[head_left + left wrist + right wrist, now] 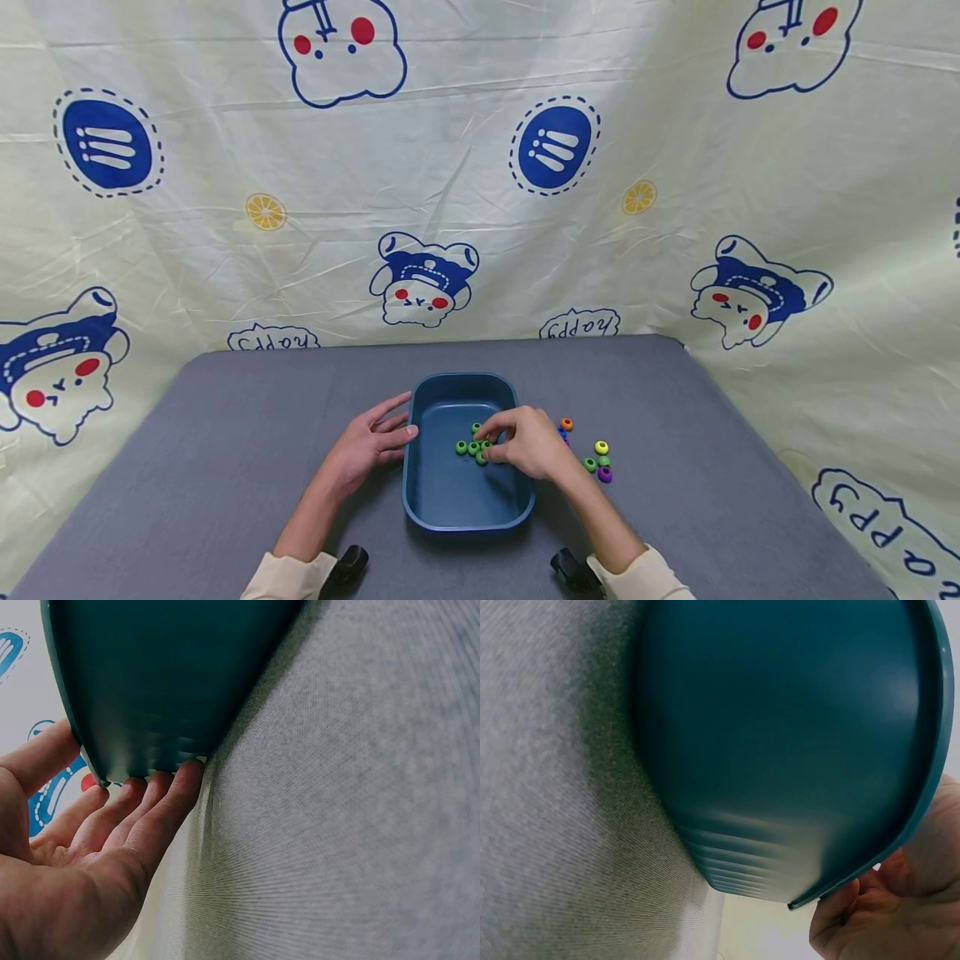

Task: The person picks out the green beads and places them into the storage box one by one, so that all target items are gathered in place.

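A blue rectangular tray stands on the grey cloth, with several green beads grouped on its floor. My left hand is at the tray's left side, its long fingers nearly straight against the outer wall and the thumb at the rim. Over the tray's right side reaches my right hand, thumb and index tips down among the green beads. Whether a bead is pinched between those tips cannot be made out. In the right wrist view, the tray's outer wall hides the beads and those fingertips.
Right of the tray, loose beads lie on the cloth: an orange bead, a yellow bead, a purple bead, green ones, and blue ones partly behind the right hand. A printed curtain hangs behind the table.
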Tool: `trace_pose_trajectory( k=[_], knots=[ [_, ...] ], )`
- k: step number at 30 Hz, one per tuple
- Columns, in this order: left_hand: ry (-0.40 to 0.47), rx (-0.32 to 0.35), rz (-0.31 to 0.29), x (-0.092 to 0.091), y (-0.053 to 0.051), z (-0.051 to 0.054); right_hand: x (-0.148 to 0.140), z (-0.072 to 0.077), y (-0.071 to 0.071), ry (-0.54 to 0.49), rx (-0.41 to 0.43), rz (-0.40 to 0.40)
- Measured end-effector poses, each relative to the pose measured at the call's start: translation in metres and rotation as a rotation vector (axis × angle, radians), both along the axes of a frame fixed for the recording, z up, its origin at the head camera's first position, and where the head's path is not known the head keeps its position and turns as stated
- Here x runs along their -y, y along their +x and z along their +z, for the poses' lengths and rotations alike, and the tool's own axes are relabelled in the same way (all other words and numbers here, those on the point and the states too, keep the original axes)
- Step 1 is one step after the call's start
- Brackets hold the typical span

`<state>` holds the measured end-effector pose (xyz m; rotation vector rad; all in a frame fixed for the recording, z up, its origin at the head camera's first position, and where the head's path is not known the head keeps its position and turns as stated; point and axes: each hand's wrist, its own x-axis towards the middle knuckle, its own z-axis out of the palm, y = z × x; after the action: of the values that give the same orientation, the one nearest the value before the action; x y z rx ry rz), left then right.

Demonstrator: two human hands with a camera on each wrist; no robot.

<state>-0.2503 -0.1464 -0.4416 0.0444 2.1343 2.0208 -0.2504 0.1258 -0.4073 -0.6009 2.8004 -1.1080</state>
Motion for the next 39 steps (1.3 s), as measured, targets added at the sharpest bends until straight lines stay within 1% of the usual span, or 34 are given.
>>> trace_pose_trajectory(
  k=[9, 14, 20, 26, 34, 39],
  knots=[
    [0.001, 0.003, 0.001, 0.0, 0.001, 0.0, -0.008, 0.003, -0.002, -0.049, 0.018, 0.034],
    [0.004, 0.004, 0.003, 0.0, 0.0, 0.001, -0.013, 0.007, -0.003, -0.068, 0.039, 0.039],
    [0.007, 0.009, 0.004, 0.001, 0.0, 0.001, -0.02, 0.011, -0.004, -0.081, 0.033, 0.035],
    [0.017, 0.011, -0.003, 0.0, 0.0, 0.001, -0.03, 0.014, -0.005, -0.094, 0.014, 0.002],
    [0.023, 0.008, -0.006, 0.0, 0.0, 0.0, -0.046, 0.021, -0.005, -0.12, 0.049, -0.072],
    [0.016, 0.014, 0.003, 0.0, 0.0, 0.0, -0.057, 0.023, -0.007, -0.118, 0.04, -0.1]
  ],
)
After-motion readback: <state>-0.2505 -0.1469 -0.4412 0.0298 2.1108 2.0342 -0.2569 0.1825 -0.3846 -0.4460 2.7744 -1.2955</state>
